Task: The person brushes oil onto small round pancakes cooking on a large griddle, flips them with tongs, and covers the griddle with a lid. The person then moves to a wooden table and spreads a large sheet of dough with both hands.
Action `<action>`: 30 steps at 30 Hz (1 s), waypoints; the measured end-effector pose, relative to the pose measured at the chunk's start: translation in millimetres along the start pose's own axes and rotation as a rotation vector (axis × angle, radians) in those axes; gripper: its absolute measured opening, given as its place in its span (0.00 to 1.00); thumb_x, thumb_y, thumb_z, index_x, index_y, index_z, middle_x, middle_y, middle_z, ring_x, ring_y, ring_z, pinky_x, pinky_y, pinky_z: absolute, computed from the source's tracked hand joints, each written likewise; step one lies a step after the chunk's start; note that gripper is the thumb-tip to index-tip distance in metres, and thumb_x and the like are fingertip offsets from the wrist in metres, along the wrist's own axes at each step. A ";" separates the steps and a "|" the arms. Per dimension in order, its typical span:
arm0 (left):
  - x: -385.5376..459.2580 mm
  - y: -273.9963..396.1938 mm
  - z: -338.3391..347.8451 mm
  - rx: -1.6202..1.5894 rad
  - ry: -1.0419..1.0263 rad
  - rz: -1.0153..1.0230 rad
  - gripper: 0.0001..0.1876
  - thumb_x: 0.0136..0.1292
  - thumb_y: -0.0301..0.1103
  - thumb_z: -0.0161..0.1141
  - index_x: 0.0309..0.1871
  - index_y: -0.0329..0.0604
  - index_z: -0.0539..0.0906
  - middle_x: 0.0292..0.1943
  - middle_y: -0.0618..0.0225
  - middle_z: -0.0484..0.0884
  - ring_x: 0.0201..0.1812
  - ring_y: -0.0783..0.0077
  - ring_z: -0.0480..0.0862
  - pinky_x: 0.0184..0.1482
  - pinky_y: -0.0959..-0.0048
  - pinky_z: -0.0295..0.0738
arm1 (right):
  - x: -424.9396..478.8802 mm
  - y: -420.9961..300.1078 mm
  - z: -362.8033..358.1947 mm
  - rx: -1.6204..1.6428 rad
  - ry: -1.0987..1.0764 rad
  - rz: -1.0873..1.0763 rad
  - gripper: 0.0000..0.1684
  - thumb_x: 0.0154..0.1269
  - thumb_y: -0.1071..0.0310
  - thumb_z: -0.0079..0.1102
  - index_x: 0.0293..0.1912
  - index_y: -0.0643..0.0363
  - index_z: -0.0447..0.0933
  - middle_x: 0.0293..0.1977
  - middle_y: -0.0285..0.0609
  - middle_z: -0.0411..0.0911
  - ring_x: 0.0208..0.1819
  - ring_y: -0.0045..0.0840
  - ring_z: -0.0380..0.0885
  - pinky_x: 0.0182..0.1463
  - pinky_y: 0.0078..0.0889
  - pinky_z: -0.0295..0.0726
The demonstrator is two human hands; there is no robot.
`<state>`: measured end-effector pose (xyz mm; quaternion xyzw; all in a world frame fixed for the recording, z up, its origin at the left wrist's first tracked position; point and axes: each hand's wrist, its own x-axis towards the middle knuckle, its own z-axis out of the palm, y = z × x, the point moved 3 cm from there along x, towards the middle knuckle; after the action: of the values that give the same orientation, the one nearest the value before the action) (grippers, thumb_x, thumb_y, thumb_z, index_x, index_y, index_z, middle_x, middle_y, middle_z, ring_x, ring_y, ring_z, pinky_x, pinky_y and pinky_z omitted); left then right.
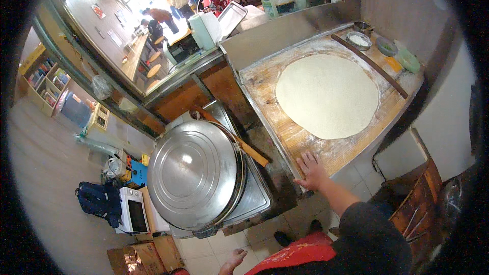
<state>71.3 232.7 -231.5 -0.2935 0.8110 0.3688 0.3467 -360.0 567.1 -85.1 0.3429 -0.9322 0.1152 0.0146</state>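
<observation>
My right hand (311, 172) rests with spread fingers on the near left corner of a floured wooden board (263, 101), holding nothing. A large, thin, round sheet of dough (328, 95) lies flat on that board, beyond my fingertips. Along its far right side lies a long dark rolling pin (370, 65). My left hand (234, 259) hangs low at the bottom edge, partly cut off and apart from any surface; how its fingers are set is unclear. Left of the board stands a large round metal griddle with its lid (191, 175) on, and a wooden-handled tool (252, 152) lies beside the lid.
A bowl of white powder (359, 40), a bowl with something green (386, 46) and a yellow scraper (393, 63) sit at the board's far right. Metal splash panels (290, 32) edge the board. A white microwave (133, 210) stands left. Several people are beyond the window opening.
</observation>
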 end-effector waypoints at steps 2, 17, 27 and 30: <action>1.3 5.6 -1.5 -0.018 0.003 -0.054 0.30 0.65 0.56 0.56 0.54 0.34 0.83 0.51 0.47 0.84 0.54 0.49 0.83 0.59 0.61 0.74 | -2.9 2.4 4.6 -0.003 0.013 0.006 0.52 0.61 0.29 0.49 0.70 0.61 0.62 0.72 0.58 0.54 0.75 0.50 0.49 0.76 0.58 0.41; 8.2 78.3 -11.9 0.066 -0.091 0.023 0.30 0.66 0.59 0.53 0.52 0.39 0.83 0.49 0.49 0.85 0.54 0.48 0.82 0.57 0.58 0.75 | -9.6 16.6 17.7 -0.035 0.037 0.026 0.53 0.60 0.26 0.46 0.69 0.60 0.63 0.72 0.56 0.55 0.75 0.49 0.49 0.76 0.58 0.40; 21.4 304.8 -71.8 0.272 0.001 0.288 0.27 0.67 0.55 0.54 0.55 0.41 0.81 0.45 0.44 0.84 0.51 0.45 0.82 0.55 0.55 0.75 | -7.2 23.6 5.5 0.016 -0.106 -0.118 0.56 0.63 0.25 0.43 0.71 0.65 0.58 0.72 0.63 0.53 0.75 0.55 0.49 0.75 0.65 0.37; 37.9 368.9 -73.2 0.327 0.160 0.359 0.29 0.68 0.52 0.55 0.62 0.38 0.75 0.52 0.44 0.81 0.55 0.43 0.79 0.58 0.56 0.73 | -1.1 56.1 -0.7 0.417 -0.123 -0.320 0.48 0.67 0.35 0.48 0.71 0.65 0.58 0.71 0.64 0.54 0.75 0.52 0.50 0.76 0.59 0.42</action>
<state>-246.2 370.6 -79.7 -0.1131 0.9237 0.2642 0.2533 -395.2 609.4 -96.0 0.4876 -0.8215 0.2797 -0.0952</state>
